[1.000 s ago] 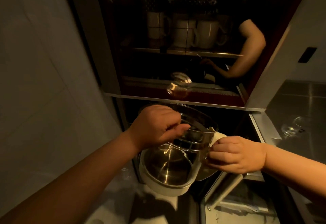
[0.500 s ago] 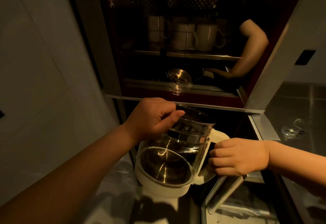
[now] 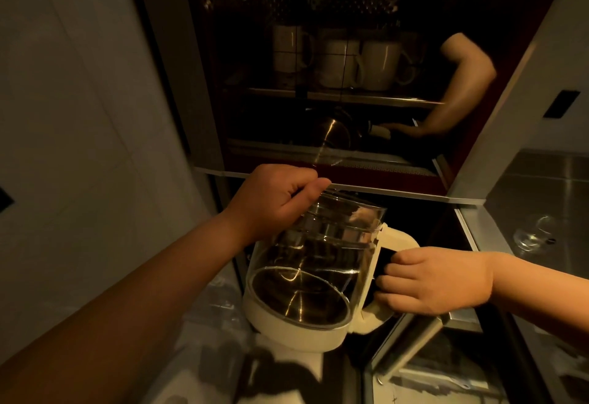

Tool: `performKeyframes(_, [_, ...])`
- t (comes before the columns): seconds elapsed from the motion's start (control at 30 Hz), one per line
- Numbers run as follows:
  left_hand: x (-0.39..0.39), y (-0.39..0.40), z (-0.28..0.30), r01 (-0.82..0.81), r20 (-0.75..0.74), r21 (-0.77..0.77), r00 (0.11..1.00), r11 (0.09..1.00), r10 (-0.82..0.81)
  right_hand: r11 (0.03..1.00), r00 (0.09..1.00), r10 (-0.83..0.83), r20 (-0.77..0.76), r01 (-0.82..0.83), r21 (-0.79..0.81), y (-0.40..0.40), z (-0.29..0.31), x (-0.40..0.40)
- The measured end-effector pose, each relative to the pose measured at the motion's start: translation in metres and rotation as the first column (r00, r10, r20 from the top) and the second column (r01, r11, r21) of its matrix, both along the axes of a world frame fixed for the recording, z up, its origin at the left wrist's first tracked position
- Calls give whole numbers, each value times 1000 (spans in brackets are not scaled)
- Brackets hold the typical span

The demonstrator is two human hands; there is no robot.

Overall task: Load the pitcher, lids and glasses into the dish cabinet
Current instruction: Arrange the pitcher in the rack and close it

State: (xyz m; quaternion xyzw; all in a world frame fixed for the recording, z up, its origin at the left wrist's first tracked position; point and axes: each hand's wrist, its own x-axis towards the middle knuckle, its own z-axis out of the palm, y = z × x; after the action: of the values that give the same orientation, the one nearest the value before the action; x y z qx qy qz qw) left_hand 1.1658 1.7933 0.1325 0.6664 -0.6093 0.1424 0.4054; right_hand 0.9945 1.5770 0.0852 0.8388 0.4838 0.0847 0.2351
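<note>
**Glass pitcher held in two hands before the open dish cabinet**

Item 1. Clear glass pitcher with cream plastic base and handle (image 3: 314, 271): centre of view, tipped so its mouth points toward 12 o'clock and its metal-lined bottom faces the camera. It is held in front of the cabinet opening, outside it.

Item 2. Left hand (image 3: 274, 203): at 10 o'clock of the pitcher, fingers curled over the glass rim, thumb laid along the top edge; the grip is closed on the rim.

Item 3. Right hand (image 3: 436, 282): at 3 o'clock of the pitcher, fingers wrapped round the cream handle; the grip is closed on it.

Item 4. Dark dish cabinet with glossy interior (image 3: 350, 187): at 12 o'clock, open. Its upper shelf carries a row of white ceramic mugs (image 3: 341, 59). The dark lower area shows reflections of an arm and of the pitcher.

Item 5. Steel tabletop (image 3: 541, 199): at 3 o'clock, bearing one clear drinking glass (image 3: 535, 233), lying tilted, well apart from the pitcher.

Item 6. Pale wall (image 3: 79, 117): at 9 o'clock.
</note>
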Motion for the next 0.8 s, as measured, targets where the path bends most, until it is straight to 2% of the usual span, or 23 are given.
performKeyframes(0.17, [-1,1,3,-42,54,84,998,996,37,998,999,-24,-23,23,-57,8,0,1])
performKeyframes(0.37, [-6,2,5,-133,275,54,955,990,113,999,999,16,32,-14,-52,13,7,-1])
performKeyframes(0.47, [-10,0,1,-125,355,80,931,989,89,998,999,34,38,-32,-53,20,12,-1])
performKeyframes(0.8, [-14,1,-28,-120,71,296,992,948,103,996,1000,-11,7,11,87,37,20,-4])
